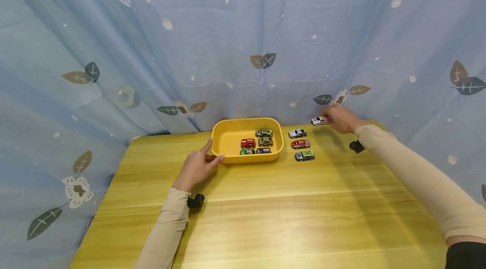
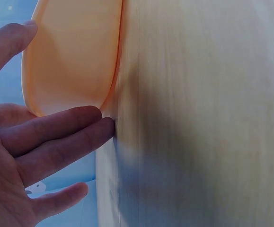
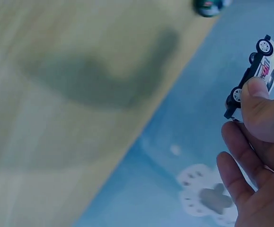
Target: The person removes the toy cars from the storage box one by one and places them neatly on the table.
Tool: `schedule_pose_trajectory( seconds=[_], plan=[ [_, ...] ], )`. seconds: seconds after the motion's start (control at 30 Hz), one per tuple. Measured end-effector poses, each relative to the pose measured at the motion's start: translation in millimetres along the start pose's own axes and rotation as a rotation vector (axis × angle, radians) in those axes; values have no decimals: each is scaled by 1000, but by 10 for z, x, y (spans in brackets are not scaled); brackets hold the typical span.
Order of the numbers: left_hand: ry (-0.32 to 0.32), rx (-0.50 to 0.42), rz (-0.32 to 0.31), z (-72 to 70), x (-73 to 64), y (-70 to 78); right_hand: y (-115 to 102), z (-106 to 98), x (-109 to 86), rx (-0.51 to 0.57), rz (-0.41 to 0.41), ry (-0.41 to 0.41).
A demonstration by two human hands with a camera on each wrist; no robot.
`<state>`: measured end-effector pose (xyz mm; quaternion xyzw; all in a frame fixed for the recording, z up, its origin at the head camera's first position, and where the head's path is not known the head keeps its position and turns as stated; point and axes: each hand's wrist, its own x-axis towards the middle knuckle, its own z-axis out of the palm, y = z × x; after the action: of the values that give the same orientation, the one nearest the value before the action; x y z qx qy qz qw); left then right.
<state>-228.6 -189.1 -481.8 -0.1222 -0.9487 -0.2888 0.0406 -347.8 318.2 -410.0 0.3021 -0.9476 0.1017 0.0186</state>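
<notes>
White toy car (image 1: 317, 121), aloft near the far edge of the tabletop (image 1: 262, 205) and pinched in the right hand's grip (image 1: 343, 119): presumably light, rigid and slick, best held by its sides; left hand (image 1: 196, 169), fingers apart, touches the yellow tray (image 1: 228, 140).

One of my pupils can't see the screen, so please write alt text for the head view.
A right hand holds a small white toy car near a blue curtain, while the left hand touches a yellow tray holding five toy cars. Three more cars stand in a column on the wood-grain table, right of the tray.
</notes>
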Motion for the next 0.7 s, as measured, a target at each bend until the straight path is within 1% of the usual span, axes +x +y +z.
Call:
schedule_pose_trajectory(
  seconds=[0.23, 0.37, 0.47, 0.7],
  plan=[
    [10, -5, -4, 4, -18, -16, 132, 273, -90, 9, 8, 35],
    [7, -4, 0, -5, -24, -9, 188, 409, -112, 7, 59, 49],
    [4, -3, 0, -3, -18, -5, 199, 483, -124, 7, 88, 49],
    [3, 1, -11, -8, -9, -3, 220, 619, -122, 9, 102, 53]
  ],
)
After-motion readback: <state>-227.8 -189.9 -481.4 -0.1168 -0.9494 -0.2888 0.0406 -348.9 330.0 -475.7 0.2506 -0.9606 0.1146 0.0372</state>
